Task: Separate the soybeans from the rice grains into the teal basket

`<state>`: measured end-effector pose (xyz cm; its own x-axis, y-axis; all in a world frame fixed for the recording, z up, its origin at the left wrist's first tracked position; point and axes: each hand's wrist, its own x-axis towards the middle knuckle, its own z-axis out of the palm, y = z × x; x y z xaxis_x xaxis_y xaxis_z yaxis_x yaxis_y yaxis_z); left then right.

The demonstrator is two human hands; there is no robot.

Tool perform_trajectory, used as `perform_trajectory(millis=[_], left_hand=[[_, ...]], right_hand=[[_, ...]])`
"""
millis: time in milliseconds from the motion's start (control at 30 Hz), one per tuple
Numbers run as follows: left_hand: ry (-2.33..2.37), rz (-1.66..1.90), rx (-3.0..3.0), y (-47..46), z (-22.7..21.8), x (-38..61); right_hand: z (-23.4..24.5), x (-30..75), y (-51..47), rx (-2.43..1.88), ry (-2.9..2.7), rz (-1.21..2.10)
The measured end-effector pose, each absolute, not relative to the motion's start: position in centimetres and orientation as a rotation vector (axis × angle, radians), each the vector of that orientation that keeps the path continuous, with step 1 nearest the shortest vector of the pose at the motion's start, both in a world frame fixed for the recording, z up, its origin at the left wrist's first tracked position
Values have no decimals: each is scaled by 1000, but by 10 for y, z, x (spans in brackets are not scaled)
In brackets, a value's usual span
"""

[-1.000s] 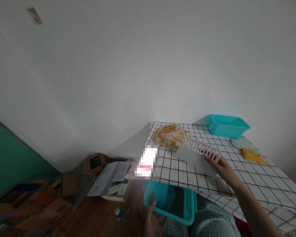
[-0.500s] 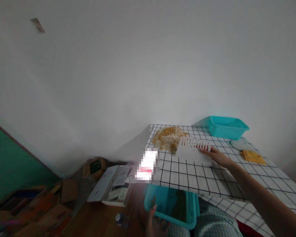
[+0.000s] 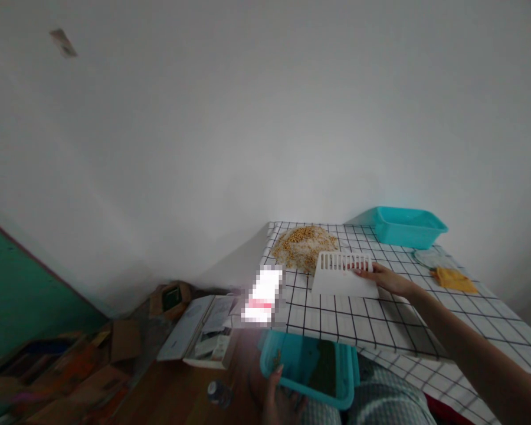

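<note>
My right hand (image 3: 388,279) grips the right end of a white slotted plastic board (image 3: 343,283), its row of slots along the far edge. The board rests on or just above the checked tablecloth, in front of a spread pile of yellow beans and pale grains (image 3: 304,245). Below the table edge, my left hand (image 3: 278,396) holds the near left rim of a teal basin (image 3: 287,354), thumb over the rim and fingers underneath. The basin sits tilted at my lap, with dark green small stuff gathered on its right side.
A second teal basin (image 3: 409,230) stands at the back of the table (image 3: 318,316) by the wall. Near it lie a clear plastic piece (image 3: 431,258) and a yellow cloth (image 3: 455,279). A bright blurred-out phone-like screen (image 3: 262,295) stands at the left edge. Boxes (image 3: 126,341) and a bottle (image 3: 219,392) are on the floor.
My right hand has drawn the white slotted board slightly toward me and to the left, away from the pile. My left hand and its basin have hardly moved.
</note>
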<state>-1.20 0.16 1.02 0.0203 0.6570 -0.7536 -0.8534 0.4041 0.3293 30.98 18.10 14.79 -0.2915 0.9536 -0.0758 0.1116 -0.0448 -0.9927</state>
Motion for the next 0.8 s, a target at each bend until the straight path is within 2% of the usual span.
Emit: perform_trajectory(millis=[267,400,800], left_hand=[[1022,1160,-203,2,19,-12],[1008,1158,-197,2,20,-12],[979,1171,-202,-1,13,-11]], right_hand=[[144,317,228,-1121,-1404,1255],[139,317,240,-1121,-1323,1292],[137,315,224,-1084,-992,1210]])
